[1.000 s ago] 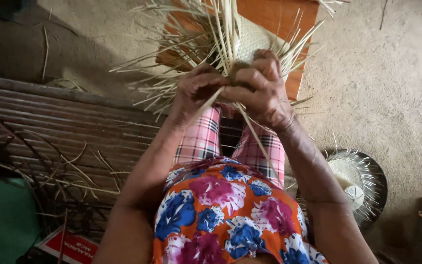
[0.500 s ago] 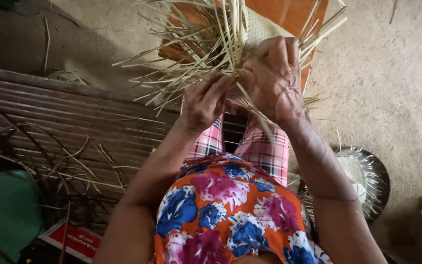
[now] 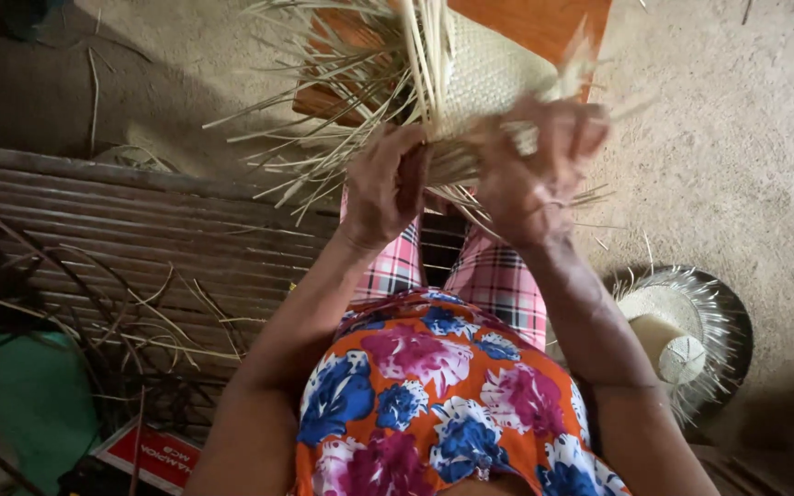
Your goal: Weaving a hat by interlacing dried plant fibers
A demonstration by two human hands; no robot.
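While gripped: two hands, one woven mat.

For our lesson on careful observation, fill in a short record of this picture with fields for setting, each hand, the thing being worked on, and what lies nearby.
Setting: person seated, seen from above, over a sandy floor
Left hand: left hand grips the woven straw piece at its lower edge
Right hand: right hand, blurred, is on the same edge among loose straw strips
Under the work: orange board
Nearby left: slatted bench, green cloth
Nearby right: unfinished woven hat on the floor
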